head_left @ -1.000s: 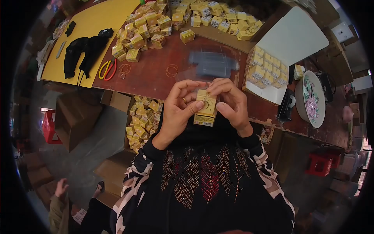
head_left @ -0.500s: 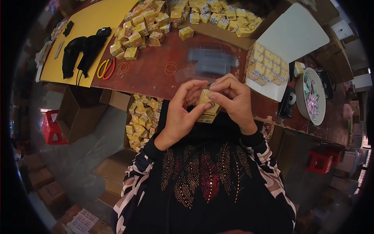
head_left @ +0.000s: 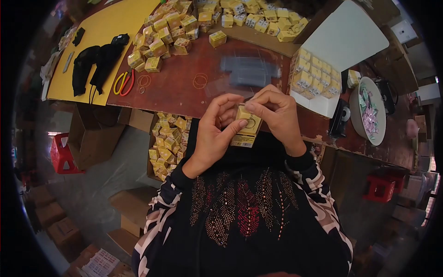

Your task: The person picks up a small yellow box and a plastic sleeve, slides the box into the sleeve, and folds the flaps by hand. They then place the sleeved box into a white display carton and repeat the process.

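Observation:
Both my hands hold one small yellow box in front of my chest, close to the table's near edge. My left hand is closed round its left side, the thumb lying across the printed front. My right hand pinches at the top of the box with thumb and fingertips. A dark ring outline shows on the box's front beside the left thumb. Just beyond my hands, a stack of clear plastic sheets lies on the red table.
Yellow boxes are heaped at the back left, with more in a carton below the table. A white carton holds rows of boxes. Right of it stands a bowl of small packets. Red-and-yellow pliers and rubber bands lie left.
The left thumb has shifted slightly on the box, and more of its printed front shows. Both hands stay on it. The whole view has moved slightly.

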Available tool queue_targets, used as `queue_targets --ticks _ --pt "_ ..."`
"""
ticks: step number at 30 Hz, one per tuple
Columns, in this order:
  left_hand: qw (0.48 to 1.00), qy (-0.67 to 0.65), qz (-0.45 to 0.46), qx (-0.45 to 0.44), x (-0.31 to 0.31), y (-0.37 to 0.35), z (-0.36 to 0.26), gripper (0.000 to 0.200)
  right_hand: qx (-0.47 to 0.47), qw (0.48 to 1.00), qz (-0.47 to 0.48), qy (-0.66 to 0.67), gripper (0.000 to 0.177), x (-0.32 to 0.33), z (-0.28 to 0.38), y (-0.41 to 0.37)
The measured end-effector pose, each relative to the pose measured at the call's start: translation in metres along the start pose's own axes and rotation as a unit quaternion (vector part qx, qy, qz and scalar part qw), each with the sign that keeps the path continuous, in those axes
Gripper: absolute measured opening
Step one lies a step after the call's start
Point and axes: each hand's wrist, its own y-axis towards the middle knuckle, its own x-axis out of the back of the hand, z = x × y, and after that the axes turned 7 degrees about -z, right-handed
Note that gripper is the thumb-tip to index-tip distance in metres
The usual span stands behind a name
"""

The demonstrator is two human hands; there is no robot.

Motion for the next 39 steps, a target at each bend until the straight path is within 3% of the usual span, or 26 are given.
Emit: queue_targets --ticks 5,7,10,13,17,19,22,29,34,39 --pt "1.0 -0.012 -0.014 -0.008 0.001 0.0 0.004 0.044 0.046 0.997 -0.001 -0.062 0.006 -0.003 -0.004 -0.007" --pt "1.0 -0.019 -0.012 -0.004 0.0 -0.001 0.004 0.044 0.128 0.987 -0.038 -0.089 0.006 -0.009 -0.007 -0.01" --pt "1.0 -0.026 -0.005 0.017 0.0 0.0 0.004 0.045 0.149 0.978 -0.067 -0.128 0.006 -0.01 -0.008 -0.012" --pt "0.999 -0.02 -0.001 0.031 -0.001 0.001 0.005 0.047 0.071 0.993 -0.066 -0.074 0.006 -0.006 -0.011 -0.008" --pt "0.999 -0.005 -0.006 0.042 -0.002 0.0 0.004 0.049 0.066 0.991 -0.06 -0.098 0.006 -0.003 -0.002 -0.006" --pt "0.999 -0.005 -0.002 0.044 -0.003 0.0 0.005 0.049 -0.01 0.997 -0.057 -0.046 0.006 0.006 -0.008 0.0" --pt "0.999 -0.004 -0.003 0.047 -0.001 0.002 0.006 0.049 0.053 0.994 -0.03 -0.089 0.007 0.005 -0.01 -0.002" --pt "0.999 -0.022 -0.006 0.045 -0.002 0.0 0.013 0.041 0.043 0.993 -0.054 -0.096 0.007 0.001 -0.011 -0.01" --pt "0.997 -0.013 -0.005 0.071 0.001 -0.004 0.016 0.038 0.085 0.987 -0.084 -0.111 0.009 -0.001 -0.019 -0.015" --pt "0.993 -0.001 0.008 0.115 0.004 -0.015 0.021 0.038 0.011 0.995 -0.064 -0.076 0.009 0.005 -0.027 -0.032"
